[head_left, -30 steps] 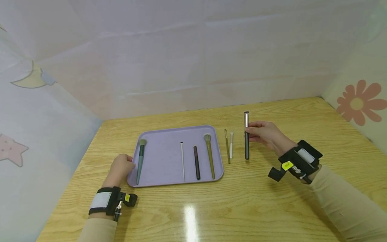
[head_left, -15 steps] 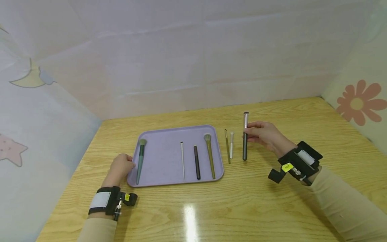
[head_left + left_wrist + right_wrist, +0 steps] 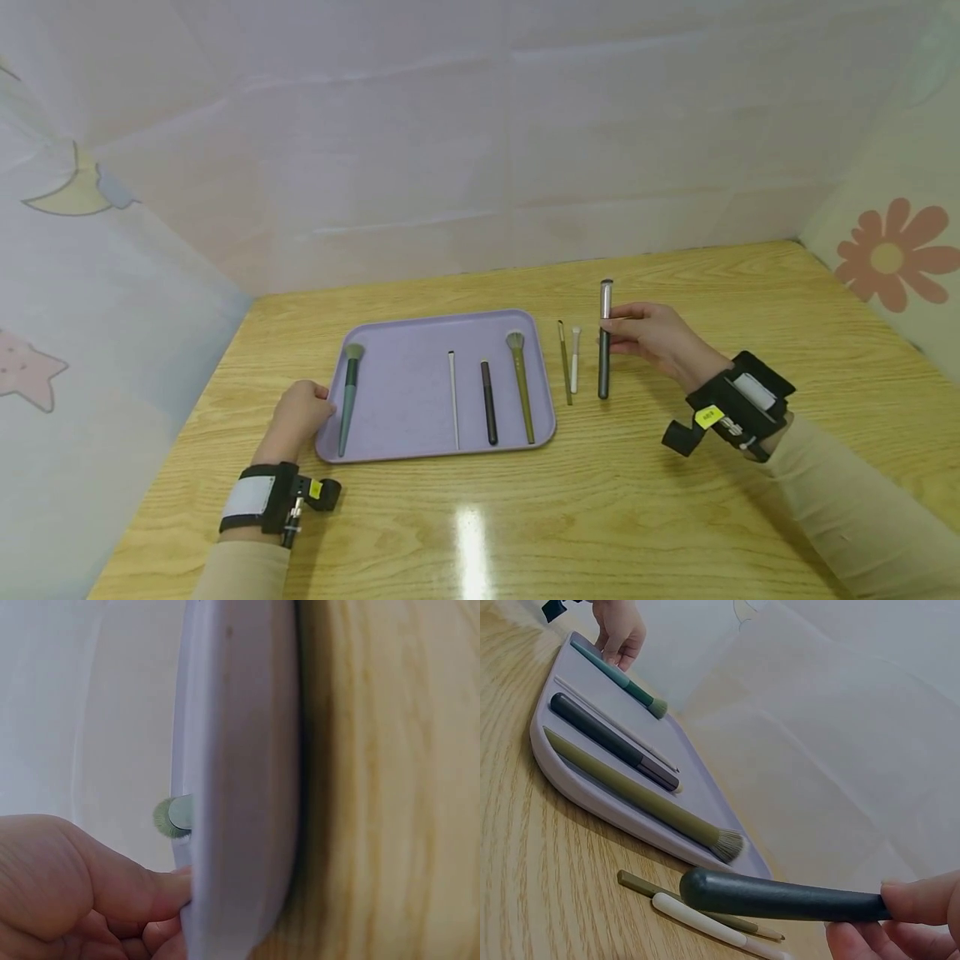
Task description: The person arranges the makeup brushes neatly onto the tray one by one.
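My right hand pinches a dark grey brush with a silver cap near its upper part, holding it a little above the wooden table just right of the lilac tray; in the right wrist view the dark handle hangs above two thin tools. My left hand grips the tray's left rim, fingers curled at its edge. On the tray lie a teal brush, a thin white stick, a dark pen-like tool and an olive brush.
A thin olive stick and a short white tool lie on the table between the tray and the held brush. Pale walls with moon, star and flower stickers enclose the table on three sides.
My right hand has carried the dark grey brush slightly left, closer to the white tool and the tray. The left hand and tray have stayed put.
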Motion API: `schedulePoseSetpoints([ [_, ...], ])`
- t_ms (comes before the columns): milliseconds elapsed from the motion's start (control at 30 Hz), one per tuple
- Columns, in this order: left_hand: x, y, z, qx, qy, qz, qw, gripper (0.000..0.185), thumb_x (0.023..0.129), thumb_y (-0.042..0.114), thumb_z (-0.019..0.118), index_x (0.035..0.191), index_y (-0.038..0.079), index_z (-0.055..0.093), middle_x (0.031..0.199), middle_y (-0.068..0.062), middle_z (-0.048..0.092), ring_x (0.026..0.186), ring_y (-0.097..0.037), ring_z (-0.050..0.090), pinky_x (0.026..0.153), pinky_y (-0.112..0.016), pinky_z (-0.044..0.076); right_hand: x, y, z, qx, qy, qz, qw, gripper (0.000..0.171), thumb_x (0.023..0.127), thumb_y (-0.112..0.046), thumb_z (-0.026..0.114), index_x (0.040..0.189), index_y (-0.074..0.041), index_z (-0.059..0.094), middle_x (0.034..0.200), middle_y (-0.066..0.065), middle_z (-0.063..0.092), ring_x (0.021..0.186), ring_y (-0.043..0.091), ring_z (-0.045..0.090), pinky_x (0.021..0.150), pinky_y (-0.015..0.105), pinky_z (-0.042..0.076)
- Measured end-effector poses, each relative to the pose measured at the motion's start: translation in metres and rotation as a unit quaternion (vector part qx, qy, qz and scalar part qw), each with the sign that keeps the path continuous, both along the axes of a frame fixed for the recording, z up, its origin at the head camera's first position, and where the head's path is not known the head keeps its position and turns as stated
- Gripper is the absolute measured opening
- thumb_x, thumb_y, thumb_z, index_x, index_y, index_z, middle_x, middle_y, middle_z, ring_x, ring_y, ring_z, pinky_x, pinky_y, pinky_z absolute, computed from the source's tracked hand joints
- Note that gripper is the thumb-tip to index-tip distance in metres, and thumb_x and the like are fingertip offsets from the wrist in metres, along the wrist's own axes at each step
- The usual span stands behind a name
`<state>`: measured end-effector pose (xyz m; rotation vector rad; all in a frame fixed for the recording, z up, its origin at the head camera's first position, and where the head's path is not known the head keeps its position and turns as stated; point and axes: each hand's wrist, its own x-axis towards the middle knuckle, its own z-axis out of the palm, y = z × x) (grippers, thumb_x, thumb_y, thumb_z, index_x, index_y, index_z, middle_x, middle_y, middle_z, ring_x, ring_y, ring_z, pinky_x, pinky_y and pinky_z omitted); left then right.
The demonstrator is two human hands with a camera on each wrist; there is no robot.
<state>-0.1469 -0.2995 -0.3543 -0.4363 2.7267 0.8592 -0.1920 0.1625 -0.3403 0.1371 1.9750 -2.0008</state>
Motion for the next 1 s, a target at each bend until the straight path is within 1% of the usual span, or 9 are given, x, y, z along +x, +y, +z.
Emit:
schedulePoseSetpoints([
  [367,0.001,0.001,0.002,0.000,0.001,-0.001,1.0000,0.030,0.091,-0.001,0.050,0.114,-0.020,0.051,0.107,-0.033,0.056,0.091,-0.037,0.055,0.076,-0.045,0.050,0.000,-0.009,0.003,0.002,-0.001,0.003,1.000,0.025,0.096,-0.006,0.057,0.117,0.005,0.047,0.086,0.000,0.062,0.075,0.009,0.065,0.074,0.024,0.055],
  [633,0.000,0.001,0.002,-0.002,-0.002,-0.002,1.0000,0.030,0.091,-0.001,0.051,0.114,-0.020,0.051,0.108,-0.033,0.056,0.093,-0.038,0.056,0.077,-0.045,0.050,-0.001,-0.015,0.001,-0.003,-0.006,0.008,1.000,0.024,0.097,-0.006,0.055,0.117,0.005,0.047,0.088,0.000,0.060,0.076,0.010,0.063,0.075,0.023,0.054],
  [700,0.000,0.001,0.002,-0.002,0.001,-0.004,1.0000,0.030,0.090,-0.001,0.051,0.114,-0.020,0.052,0.107,-0.033,0.056,0.093,-0.038,0.056,0.077,-0.045,0.050,-0.001,-0.017,0.001,-0.003,-0.007,0.009,1.000,0.025,0.097,-0.005,0.055,0.118,0.006,0.046,0.089,0.000,0.060,0.076,0.010,0.063,0.074,0.023,0.054],
  [867,0.000,0.001,0.003,0.000,0.006,-0.005,1.0000,0.030,0.090,-0.001,0.051,0.113,-0.020,0.052,0.106,-0.033,0.056,0.093,-0.038,0.056,0.076,-0.045,0.051,-0.001,-0.021,0.001,-0.007,-0.002,0.016,1.000,0.036,0.098,-0.004,0.053,0.127,0.013,0.042,0.088,0.000,0.062,0.076,0.010,0.063,0.075,0.023,0.054],
  [1000,0.001,0.002,0.003,0.005,0.003,0.000,1.0000,0.029,0.090,-0.001,0.050,0.113,-0.019,0.052,0.107,-0.033,0.056,0.093,-0.037,0.056,0.076,-0.045,0.050,-0.001,-0.024,0.001,-0.011,-0.001,0.019,1.000,0.035,0.098,-0.003,0.053,0.127,0.014,0.042,0.087,0.001,0.063,0.076,0.010,0.064,0.077,0.024,0.054],
])
